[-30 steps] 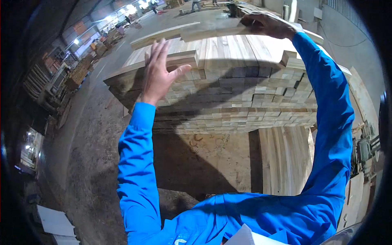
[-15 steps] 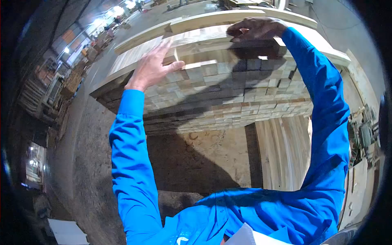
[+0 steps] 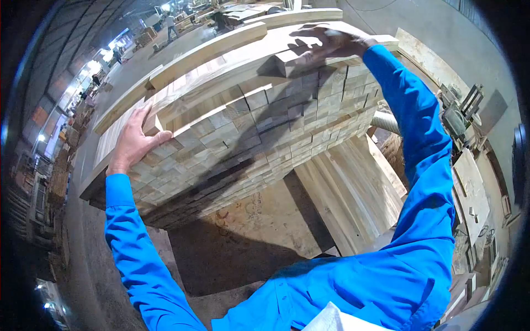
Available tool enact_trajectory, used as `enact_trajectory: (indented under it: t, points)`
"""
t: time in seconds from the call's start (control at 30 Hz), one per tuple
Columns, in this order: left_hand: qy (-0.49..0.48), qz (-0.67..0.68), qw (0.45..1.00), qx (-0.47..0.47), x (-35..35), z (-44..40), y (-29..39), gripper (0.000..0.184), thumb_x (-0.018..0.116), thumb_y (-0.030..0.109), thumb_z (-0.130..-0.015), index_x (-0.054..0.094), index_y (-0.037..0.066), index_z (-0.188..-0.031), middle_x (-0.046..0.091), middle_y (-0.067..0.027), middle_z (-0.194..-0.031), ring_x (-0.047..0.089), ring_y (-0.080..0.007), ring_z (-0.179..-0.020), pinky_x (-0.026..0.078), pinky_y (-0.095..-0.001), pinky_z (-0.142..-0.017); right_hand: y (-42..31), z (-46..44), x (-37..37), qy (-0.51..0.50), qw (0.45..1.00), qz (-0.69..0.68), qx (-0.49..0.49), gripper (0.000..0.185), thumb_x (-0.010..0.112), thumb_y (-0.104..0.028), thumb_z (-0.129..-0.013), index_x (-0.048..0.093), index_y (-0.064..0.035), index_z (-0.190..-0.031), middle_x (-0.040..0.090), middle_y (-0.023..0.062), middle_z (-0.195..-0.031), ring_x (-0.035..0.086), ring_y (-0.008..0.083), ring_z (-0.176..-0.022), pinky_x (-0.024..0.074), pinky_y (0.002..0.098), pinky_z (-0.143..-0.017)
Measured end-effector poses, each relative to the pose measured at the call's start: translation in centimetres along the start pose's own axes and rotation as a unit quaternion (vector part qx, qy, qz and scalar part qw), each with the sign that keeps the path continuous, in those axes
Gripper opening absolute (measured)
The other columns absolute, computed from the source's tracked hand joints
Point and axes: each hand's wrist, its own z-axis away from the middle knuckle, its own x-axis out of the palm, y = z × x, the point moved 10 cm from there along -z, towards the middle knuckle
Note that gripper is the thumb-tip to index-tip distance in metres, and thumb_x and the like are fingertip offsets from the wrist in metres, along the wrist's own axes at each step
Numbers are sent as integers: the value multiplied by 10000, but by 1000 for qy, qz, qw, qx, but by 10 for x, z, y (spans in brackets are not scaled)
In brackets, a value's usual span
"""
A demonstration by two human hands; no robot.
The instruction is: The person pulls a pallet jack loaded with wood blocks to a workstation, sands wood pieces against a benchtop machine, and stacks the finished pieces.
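A long pale wooden board (image 3: 215, 83) lies along the top of a big stack of wood pieces (image 3: 221, 135). At its near left end, my left hand (image 3: 134, 142) closes around the board, thumb in front and fingers behind. Farther right, my right hand (image 3: 337, 43) reaches over the top of the stack with its fingers stretched apart. Below those fingers is the left end of another wooden board (image 3: 290, 63); the contact there is partly hidden. Both my arms are in blue sleeves, and a shadow crosses the stack's front.
More beams (image 3: 210, 52) lie along the stack's far edge. Below on the right are wide wooden planks (image 3: 348, 187), beside a ribbed hose (image 3: 386, 121) and machinery (image 3: 455, 118). A stained panel (image 3: 243, 220) lies in front of me. A person (image 3: 170, 26) stands far back.
My view has turned, so the stack now slants more. My left hand sits lower left, at the board's end. The right hand's fingers are now stretched and spread; before, they were curled over the wood.
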Motion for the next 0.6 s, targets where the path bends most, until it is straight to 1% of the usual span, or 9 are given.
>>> enact_trajectory:
  t: [0.13, 0.17, 0.2, 0.3, 0.4, 0.47, 0.53, 0.57, 0.6]
  points:
    - [26, -2, 999, 30, -4, 0, 5, 1156, 867, 707, -694, 504, -10, -1525, 553, -217, -1489, 529, -368, -1405, 423, -456, -1194, 1, -18, 33, 5, 988, -109, -105, 1007, 738, -640, -897, 415, 32, -1574, 566, 200, -1491, 552, 306, -1386, 428, 369, -1201]
    - [31, 2, 999, 38, -6, 1, 10, 1134, 879, 693, -690, 527, -17, -1501, 570, -215, -1462, 542, -363, -1392, 434, -458, -1182, -9, -12, 20, 118, 987, 9, -111, 917, 776, -666, -838, 579, 14, -1421, 649, 187, -1295, 637, 314, -1213, 507, 404, -1067]
    - [34, -2, 999, 42, -5, 0, 9, 1134, 879, 693, -690, 527, -17, -1501, 570, -215, -1462, 542, -363, -1392, 434, -458, -1182, -12, -13, 16, 123, 986, 10, -109, 917, 776, -666, -838, 579, 14, -1421, 649, 187, -1295, 637, 314, -1213, 507, 404, -1067]
    - [35, 18, 999, 32, -6, 1, 8, 1140, 877, 718, -669, 549, -29, -1466, 580, -204, -1446, 552, -356, -1381, 438, -456, -1179, -23, -18, 13, 89, 986, -45, -132, 711, 770, -706, -811, 625, -29, -971, 612, 140, -950, 613, 328, -925, 474, 482, -825]
    - [40, 11, 999, 21, -6, 2, 7, 1143, 877, 723, -667, 551, -32, -1460, 583, -202, -1442, 550, -362, -1383, 436, -454, -1182, -30, -14, 10, 54, 993, -27, -101, 732, 769, -713, -805, 650, -26, -1029, 632, 156, -999, 632, 337, -967, 492, 480, -857]
    - [21, 35, 999, 26, -4, -2, 7, 1134, 879, 695, -681, 536, -29, -1483, 584, -204, -1448, 546, -365, -1388, 417, -448, -1198, -28, -15, 13, 4, 997, -30, -75, 846, 789, -726, -775, 672, -19, -1226, 663, 191, -1113, 652, 362, -1090, 508, 481, -981]
    - [16, -6, 1000, 15, 3, -4, -7, 1104, 901, 607, -698, 510, -21, -1518, 556, -212, -1503, 523, -357, -1421, 392, -437, -1218, -25, 0, 1, 201, 963, 1, -181, 830, 791, -649, -832, 627, -17, -1344, 679, 187, -1186, 651, 344, -1148, 503, 466, -1041]
    - [9, 56, 998, 13, 2, -2, 4, 1055, 916, 487, -727, 481, -10, -1549, 510, -227, -1565, 488, -346, -1461, 368, -424, -1234, -22, 13, -6, 262, 944, -11, -200, 806, 783, -600, -874, 600, -17, -1399, 685, 183, -1221, 653, 325, -1171, 506, 451, -1060]
    - [16, 16, 998, 52, 2, -3, 0, 963, 880, 351, -801, 436, 12, -1585, 480, -203, -1604, 454, -315, -1490, 344, -421, -1247, -19, 27, -12, 322, 921, -21, -217, 785, 776, -550, -916, 573, -16, -1455, 691, 179, -1256, 655, 307, -1193, 508, 436, -1079]
